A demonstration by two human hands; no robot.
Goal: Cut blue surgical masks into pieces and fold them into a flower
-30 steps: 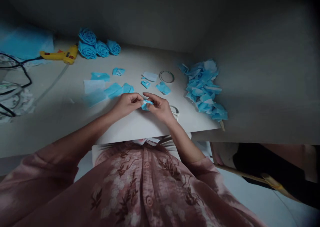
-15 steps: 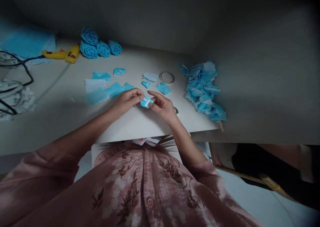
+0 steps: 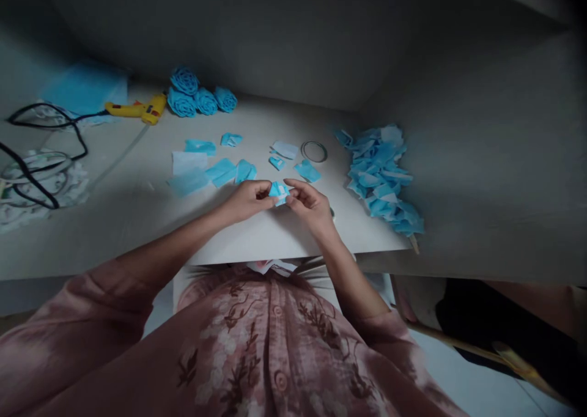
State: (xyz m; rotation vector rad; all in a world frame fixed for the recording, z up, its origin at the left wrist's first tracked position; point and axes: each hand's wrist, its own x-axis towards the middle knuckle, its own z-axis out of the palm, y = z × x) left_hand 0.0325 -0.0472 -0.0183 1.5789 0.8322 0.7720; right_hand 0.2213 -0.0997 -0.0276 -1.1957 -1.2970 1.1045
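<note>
Both hands meet over the near part of a white table [image 3: 137,215]. My left hand [image 3: 247,199] and my right hand [image 3: 310,206] pinch one small folded blue piece [image 3: 278,191] between their fingertips, just above the tabletop. Loose blue and white scraps [image 3: 220,171] lie a little beyond my left hand. Another blue scrap [image 3: 307,170] and a thin ring [image 3: 314,151] lie beyond my right hand.
A heap of blue folded pieces [image 3: 380,175] lies at the table's right edge by a grey wall. Three blue rolled flowers [image 3: 197,96] and a yellow glue gun [image 3: 137,109] sit at the back. Black cables [image 3: 41,160] lie far left. Blue sheets [image 3: 85,87] are stacked back left.
The small blue piece has been turned and folded between my fingertips. The camera has tilted, so everything sits a little lower and further right in the picture.
</note>
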